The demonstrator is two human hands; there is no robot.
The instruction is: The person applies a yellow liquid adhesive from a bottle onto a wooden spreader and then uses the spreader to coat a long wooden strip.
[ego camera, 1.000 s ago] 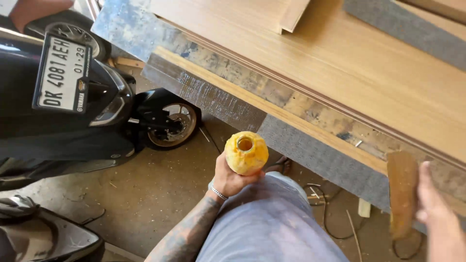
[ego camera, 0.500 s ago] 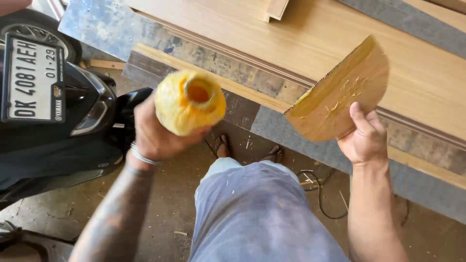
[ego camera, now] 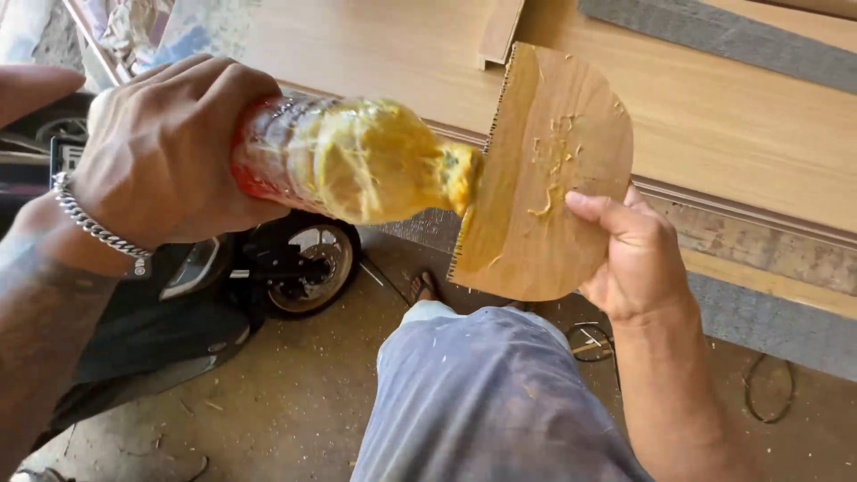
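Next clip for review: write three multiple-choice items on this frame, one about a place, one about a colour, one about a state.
1. Where is the bottle's mouth?
A. against the spreader's toothed edge
B. on the floor
C. inside a drawer

2. What colour is the stuff coating the bottle?
A. blue
B. yellow
C. white

3. How is the bottle held?
A. upright
B. tipped on its side toward the spreader
C. lying loose on the board

Answers:
1 A, the mouth meets the notched edge of the flat wooden spreader in the right hand.
2 B, yellow glue smears its walls.
3 B, the left hand holds it sideways, below the wooden board.
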